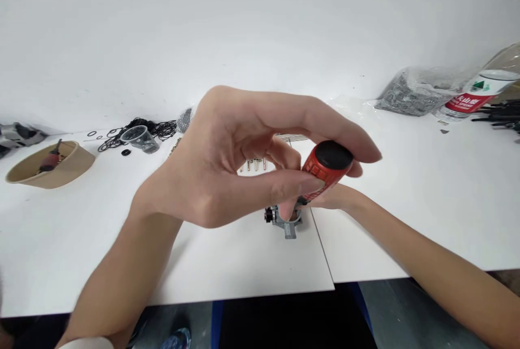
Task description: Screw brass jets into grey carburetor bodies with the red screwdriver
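Observation:
My left hand (227,175) is raised close to the camera, its thumb and fingers closed round the red handle of a screwdriver (325,167) with a black end cap. The screwdriver slants down and to the left; its shaft and tip are hidden. Below it on the table sits a grey part (290,230) with a ring-shaped opening and a black knob-like piece on its left side. A fingertip shows over the opening. My right hand (331,197) reaches in from the right beside this part, its fingers mostly hidden behind the left hand and the screwdriver.
Several small brass-coloured pins (255,165) lie behind my hands. At left are a paper bowl (77,167) holding a tool, a clear plastic cup (140,137) and black rubber rings (162,128). A bag of grey pieces (418,91) and a labelled bottle (471,101) stand at right.

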`<state>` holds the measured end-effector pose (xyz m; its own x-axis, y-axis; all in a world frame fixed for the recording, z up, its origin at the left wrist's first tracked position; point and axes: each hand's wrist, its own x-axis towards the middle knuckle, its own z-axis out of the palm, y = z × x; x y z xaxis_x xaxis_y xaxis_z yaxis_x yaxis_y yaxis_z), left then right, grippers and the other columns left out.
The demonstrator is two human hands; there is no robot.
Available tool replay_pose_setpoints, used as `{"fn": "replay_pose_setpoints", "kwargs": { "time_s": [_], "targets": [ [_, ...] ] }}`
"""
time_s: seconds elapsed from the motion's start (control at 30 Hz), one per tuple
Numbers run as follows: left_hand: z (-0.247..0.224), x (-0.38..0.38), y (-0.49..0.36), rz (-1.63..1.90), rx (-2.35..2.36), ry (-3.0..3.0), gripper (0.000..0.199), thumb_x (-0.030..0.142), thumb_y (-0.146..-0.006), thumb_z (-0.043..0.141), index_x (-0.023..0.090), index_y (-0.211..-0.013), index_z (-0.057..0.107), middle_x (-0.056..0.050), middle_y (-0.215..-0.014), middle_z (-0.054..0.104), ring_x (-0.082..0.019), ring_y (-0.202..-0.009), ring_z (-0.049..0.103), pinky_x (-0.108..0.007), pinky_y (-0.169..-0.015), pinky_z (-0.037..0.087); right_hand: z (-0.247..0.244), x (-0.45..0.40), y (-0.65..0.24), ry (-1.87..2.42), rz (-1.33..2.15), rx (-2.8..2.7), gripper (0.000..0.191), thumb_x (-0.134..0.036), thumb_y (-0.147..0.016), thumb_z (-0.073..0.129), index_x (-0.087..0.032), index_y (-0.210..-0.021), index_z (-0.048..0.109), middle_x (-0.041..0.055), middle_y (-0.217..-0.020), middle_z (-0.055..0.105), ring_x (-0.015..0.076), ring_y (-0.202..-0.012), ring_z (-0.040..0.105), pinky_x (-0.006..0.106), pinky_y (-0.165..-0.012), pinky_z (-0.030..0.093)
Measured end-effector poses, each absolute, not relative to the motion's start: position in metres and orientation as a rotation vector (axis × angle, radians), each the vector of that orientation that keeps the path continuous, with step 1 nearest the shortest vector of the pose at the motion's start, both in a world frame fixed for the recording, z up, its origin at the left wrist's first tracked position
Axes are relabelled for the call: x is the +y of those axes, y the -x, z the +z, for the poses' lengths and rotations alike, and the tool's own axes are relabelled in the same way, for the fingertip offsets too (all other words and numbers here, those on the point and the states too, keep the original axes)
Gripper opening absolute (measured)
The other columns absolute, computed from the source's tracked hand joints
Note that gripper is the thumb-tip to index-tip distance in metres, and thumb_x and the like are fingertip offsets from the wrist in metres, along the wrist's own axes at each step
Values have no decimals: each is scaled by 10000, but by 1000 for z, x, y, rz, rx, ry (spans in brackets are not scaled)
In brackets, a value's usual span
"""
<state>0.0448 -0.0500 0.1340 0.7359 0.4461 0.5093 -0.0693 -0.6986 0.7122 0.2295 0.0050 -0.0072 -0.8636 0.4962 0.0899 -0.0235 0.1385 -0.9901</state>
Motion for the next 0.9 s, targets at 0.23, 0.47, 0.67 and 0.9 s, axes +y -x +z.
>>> {"fn": "replay_pose_setpoints", "kwargs": {
  "time_s": [0.23, 0.47, 0.67, 0.9],
  "targets": [
    [129, -45, -47, 993, 387, -2330, 193, 184, -749, 766, 126, -889, 647, 29, -841, 667, -81, -715, 585, -222, -565, 527, -4, 4, -227, 504, 1776, -1998, 307, -208, -741, 755, -215, -1029, 650, 33, -977, 657, 222, -1009, 617, 299, -882, 536],
    [130, -48, -45, 1093, 380, -2290, 243, 107, -720, 779, 61, -939, 683, -53, -870, 708, -129, -679, 574, -246, -381, 487, -6, 5, -228, 426, 1817, -1973, 312, -149, -745, 703, -174, -1047, 629, 68, -1071, 640, 223, -1039, 604, 316, -875, 525],
    [130, -46, -43, 1156, 434, -2319, 238, 84, -773, 730, 50, -1002, 676, -10, -944, 709, -99, -757, 589, -179, -389, 516, -10, 4, -229, 351, 1807, -1971, 363, -160, -761, 685, -145, -1120, 628, 95, -1149, 613, 229, -1106, 584, 371, -971, 480],
    [130, -47, -39, 1133, 429, -2307, 253, -52, -778, 642, 37, -1014, 665, 16, -971, 715, -63, -723, 625, -145, -441, 561, -11, 3, -229, 374, 1762, -1989, 346, -145, -767, 679, -145, -1110, 641, 95, -1133, 629, 230, -1080, 595, 376, -967, 481]
  ]
}}
